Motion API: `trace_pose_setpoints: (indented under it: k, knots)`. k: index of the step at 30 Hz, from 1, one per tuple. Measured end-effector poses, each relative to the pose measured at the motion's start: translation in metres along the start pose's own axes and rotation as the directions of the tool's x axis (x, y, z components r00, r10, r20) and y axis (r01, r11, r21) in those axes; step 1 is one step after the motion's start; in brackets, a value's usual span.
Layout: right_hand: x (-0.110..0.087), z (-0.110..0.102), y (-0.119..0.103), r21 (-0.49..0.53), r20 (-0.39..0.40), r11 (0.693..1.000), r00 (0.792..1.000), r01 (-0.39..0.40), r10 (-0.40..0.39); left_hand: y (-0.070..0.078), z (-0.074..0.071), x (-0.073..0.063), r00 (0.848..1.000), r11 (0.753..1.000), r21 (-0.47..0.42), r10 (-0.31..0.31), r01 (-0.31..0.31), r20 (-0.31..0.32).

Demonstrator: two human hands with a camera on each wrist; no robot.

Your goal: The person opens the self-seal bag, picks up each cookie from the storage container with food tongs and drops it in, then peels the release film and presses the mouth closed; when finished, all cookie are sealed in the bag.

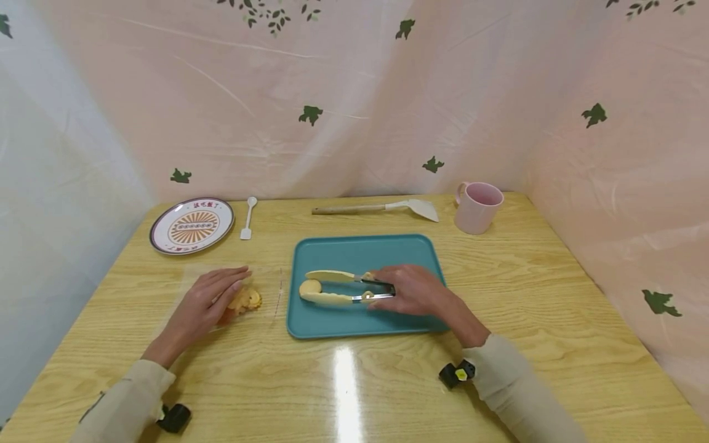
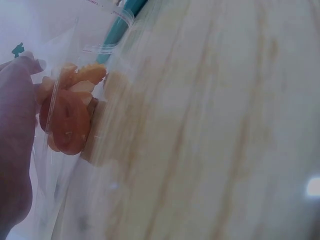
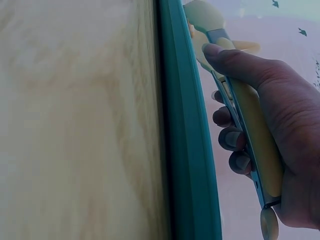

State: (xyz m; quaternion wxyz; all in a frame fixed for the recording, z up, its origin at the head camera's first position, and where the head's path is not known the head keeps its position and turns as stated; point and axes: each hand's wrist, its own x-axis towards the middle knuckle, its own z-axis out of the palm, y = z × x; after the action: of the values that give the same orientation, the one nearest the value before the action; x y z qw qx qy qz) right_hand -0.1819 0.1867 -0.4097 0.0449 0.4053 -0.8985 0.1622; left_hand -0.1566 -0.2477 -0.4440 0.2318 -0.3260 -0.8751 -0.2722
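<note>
My right hand point(image 1: 412, 289) grips a pair of tongs point(image 1: 330, 299) with cream-coloured heads and metal arms, above the teal tray point(image 1: 365, 250). A small round yellowish piece point(image 1: 310, 288) sits between the tips of the tongs. In the right wrist view the thumb and fingers wrap the tongs' handle point(image 3: 257, 140). My left hand point(image 1: 202, 301) lies over a clear zip bag point(image 1: 270, 286), its fingers fairly straight. Inside the bag are orange and yellow food-like pieces point(image 1: 246, 299), partly hidden by the hand; the left wrist view shows a reddish-orange round piece point(image 2: 70, 122) among them.
At the back left are a patterned plate point(image 1: 191, 226) and a small white spoon point(image 1: 249, 218). A spatula point(image 1: 376, 208) with a wooden handle lies behind the tray, and a pink mug point(image 1: 477, 210) stands to its right. Cloth hangs around the wooden table point(image 1: 509, 289).
</note>
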Motion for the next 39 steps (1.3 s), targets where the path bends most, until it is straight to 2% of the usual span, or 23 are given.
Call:
trace_pose_setpoints:
  k: [9, 21, 26, 39]
  knots:
    - [0.019, 0.008, -0.01, -0.008, 0.025, 0.999, 0.999, 0.035, -0.035, 0.001, 0.0, 0.0, 1.0, 1.0, -0.003, -0.001, 0.001, -0.003]
    - [0.045, 0.015, -0.024, 0.046, 0.05, 0.995, 0.995, 0.086, -0.088, 0.001, -0.001, -0.001, 1.0, 1.0, -0.01, 0.011, -0.012, -0.018]
    - [0.055, 0.02, -0.027, 0.063, 0.052, 0.994, 0.995, 0.085, -0.088, 0.001, -0.001, -0.001, 1.0, 1.0, -0.012, 0.018, -0.018, -0.023]
    - [0.071, 0.029, -0.035, 0.109, 0.067, 0.99, 0.993, 0.09, -0.097, 0.002, -0.001, 0.0, 1.0, 1.0, -0.012, -0.017, 0.017, -0.016]
